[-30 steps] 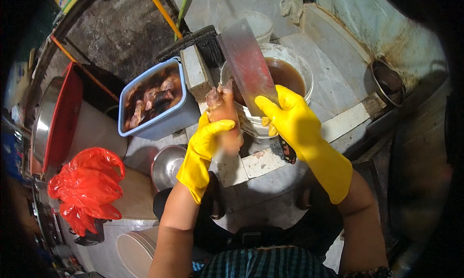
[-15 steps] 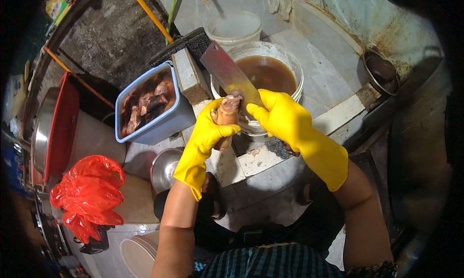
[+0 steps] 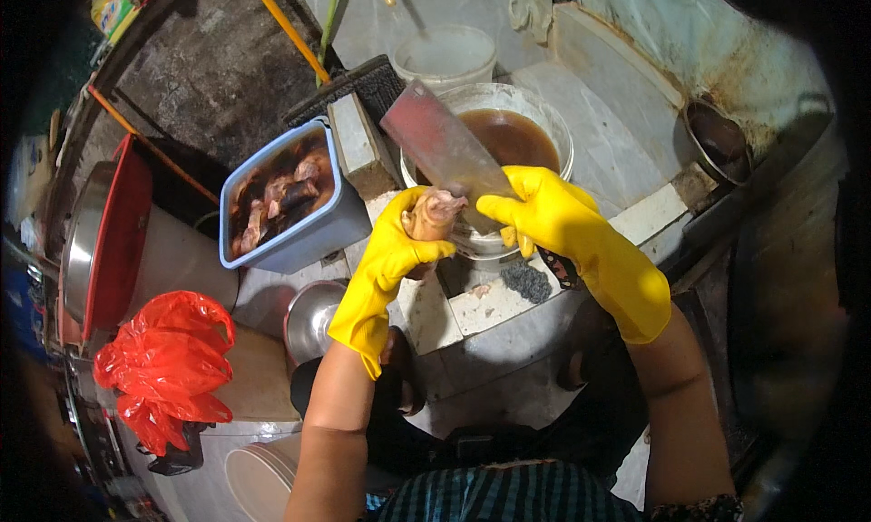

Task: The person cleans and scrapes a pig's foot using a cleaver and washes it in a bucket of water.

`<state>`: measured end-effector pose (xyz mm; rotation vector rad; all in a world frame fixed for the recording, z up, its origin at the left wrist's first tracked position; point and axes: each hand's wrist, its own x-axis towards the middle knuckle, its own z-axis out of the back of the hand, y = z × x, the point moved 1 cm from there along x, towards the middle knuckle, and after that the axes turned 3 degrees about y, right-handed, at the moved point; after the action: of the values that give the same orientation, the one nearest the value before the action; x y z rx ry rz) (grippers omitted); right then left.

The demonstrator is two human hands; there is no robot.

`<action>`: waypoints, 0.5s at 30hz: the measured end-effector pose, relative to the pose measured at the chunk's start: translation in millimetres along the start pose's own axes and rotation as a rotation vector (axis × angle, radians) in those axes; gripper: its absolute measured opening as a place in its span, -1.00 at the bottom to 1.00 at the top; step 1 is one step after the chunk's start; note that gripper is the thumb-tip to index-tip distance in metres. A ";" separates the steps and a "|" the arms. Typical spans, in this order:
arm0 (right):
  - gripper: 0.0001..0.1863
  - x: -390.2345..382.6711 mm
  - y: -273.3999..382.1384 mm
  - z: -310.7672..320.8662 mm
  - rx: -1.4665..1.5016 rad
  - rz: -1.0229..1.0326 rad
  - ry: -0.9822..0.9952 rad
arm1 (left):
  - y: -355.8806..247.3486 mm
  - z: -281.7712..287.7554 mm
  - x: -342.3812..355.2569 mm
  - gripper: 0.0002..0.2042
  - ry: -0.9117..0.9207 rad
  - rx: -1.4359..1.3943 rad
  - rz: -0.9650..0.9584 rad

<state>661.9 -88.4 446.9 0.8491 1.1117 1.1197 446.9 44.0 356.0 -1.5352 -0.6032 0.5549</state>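
Observation:
My left hand (image 3: 390, 245), in a yellow rubber glove, wraps round a pale pinkish animal trotter (image 3: 434, 215), its end poking out above the thumb. In the same kind of glove, my right hand (image 3: 549, 212) grips a cleaver (image 3: 446, 139). The broad blade slants up and to the left, with a reddish patch toward its far end. Its lower part is beside the tip of the trotter; whether they touch I cannot tell. Behind the blade stands a white bucket (image 3: 564, 139) of brown liquid. Below my right hand, a dark grey scouring pad (image 3: 526, 283) lies on the white tiled ledge (image 3: 481, 312).
A blue tub (image 3: 313, 241) of meat pieces in dark liquid stands at the left. Nearer are a metal bowl (image 3: 313, 318) and a red plastic bag (image 3: 172, 368). Another white bucket (image 3: 445, 55) stands farther back. At the right is a dark pan (image 3: 717, 141).
The cleaver and my right hand have shifted slightly right and away from the trotter. The trotter's tip has tilted to the right in my left hand. More of the scouring pad shows.

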 end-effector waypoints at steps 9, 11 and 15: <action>-0.82 9.4 -22.6 -27.1 -0.759 0.501 -0.431 | 2.7 0.4 4.5 -0.13 -0.032 0.286 -0.031; -0.84 10.8 -24.1 -32.3 -0.918 0.507 -0.486 | -6.6 -4.3 2.8 -0.11 -0.088 0.441 0.028; -0.81 8.5 -21.5 -26.0 -0.903 0.544 -0.586 | -10.6 -9.4 0.0 -0.10 -0.120 0.565 0.002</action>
<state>642.7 -85.8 418.1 0.6689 -0.1684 1.4936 452.8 37.3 367.1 -0.9748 -0.4812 0.7491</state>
